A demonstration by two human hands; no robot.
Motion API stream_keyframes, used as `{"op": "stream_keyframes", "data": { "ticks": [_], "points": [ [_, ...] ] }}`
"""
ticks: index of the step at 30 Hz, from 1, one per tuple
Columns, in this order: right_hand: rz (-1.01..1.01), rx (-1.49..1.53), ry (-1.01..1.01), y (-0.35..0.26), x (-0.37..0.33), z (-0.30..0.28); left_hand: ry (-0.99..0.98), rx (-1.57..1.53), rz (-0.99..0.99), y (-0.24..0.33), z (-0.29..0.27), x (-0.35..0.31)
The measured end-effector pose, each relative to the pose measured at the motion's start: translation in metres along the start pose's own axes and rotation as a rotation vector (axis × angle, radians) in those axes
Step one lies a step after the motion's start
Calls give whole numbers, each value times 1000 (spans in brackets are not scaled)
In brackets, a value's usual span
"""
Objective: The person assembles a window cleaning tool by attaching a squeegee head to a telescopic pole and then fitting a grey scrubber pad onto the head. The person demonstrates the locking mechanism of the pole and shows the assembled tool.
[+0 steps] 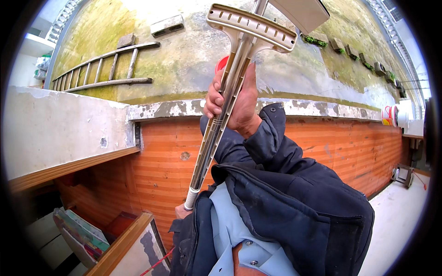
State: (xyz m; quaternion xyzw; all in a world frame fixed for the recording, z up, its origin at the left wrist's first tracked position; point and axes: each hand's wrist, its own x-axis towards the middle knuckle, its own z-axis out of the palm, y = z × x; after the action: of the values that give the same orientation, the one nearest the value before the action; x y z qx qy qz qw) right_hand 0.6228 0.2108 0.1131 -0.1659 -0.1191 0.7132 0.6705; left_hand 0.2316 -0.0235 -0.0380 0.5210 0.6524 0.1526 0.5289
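No lettering is legible; the coloured label (389, 115) on the bucket by the right end of the peeling ledge (317, 109) is too small to read.

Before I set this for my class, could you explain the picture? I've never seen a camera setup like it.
There is no machine: these are a person's two bare hands. A wide fisheye camera on the head looks down, so edges curve and the person's dark jacket fills the lower part.

The right hand grips a long-handled, mop-like tool midway, below its slotted beige bracket. The left hand, mostly hidden, is at the pale grip on the lower end.

Beyond the peeling ledge, a ladder and a concrete block lie on stained ground. On the near side is orange striped tiling. Something red shows behind the right hand; I can't tell what.
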Motion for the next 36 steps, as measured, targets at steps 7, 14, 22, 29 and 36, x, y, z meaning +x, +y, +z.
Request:
{"op": "stream_keyframes", "data": {
  "ticks": [7, 14, 22, 29, 36],
  "points": [
    [27, 5, -40, 2, 0, -3, -126, -16, -66, 10, 2, -7],
    [23, -9, -54, 1, -1, -7, -164, 52, -88, 6, -1, 0],
    [-6, 9, 29, 3, -2, -2, -110, 153, -21, 4, 2, 9],
    [-29, -3, 26, 0, -2, 2, 498, 380, -2, -23, 22, -2],
    [-4, -8, 3, -3, 0, 0, 311, 243, 25, -12, 13, -1]
  ]
}}
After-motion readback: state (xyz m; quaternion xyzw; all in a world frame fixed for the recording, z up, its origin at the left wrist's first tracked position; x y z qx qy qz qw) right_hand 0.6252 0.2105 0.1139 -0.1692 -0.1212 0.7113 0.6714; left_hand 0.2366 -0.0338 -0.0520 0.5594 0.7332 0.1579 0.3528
